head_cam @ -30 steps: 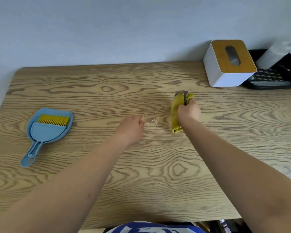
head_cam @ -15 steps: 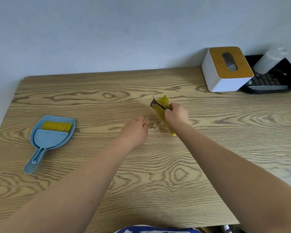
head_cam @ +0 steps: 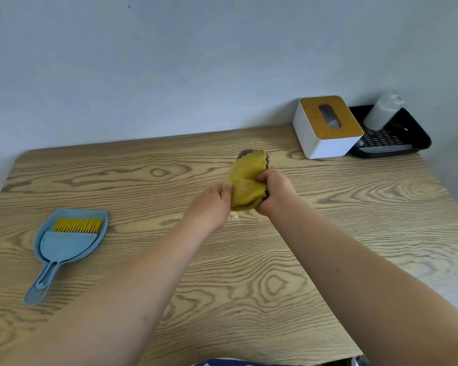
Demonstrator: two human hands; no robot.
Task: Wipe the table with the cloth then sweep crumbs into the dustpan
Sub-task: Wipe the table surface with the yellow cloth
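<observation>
Wood-grain table (head_cam: 354,207): both hands grip crumpled yellow cloth (head_cam: 246,186).

Home room – wood-grain table (head_cam: 275,286) against plain wall (head_cam: 169,62), tissue box (head_cam: 325,128), small dustpan (head_cam: 64,247) and brush (head_cam: 76,226)

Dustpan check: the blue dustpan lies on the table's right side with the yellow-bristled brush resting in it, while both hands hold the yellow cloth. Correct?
Not quite. The head view shows the blue dustpan on the table's left side. The brush does rest in it, and the left hand and right hand hold the yellow cloth.
</observation>
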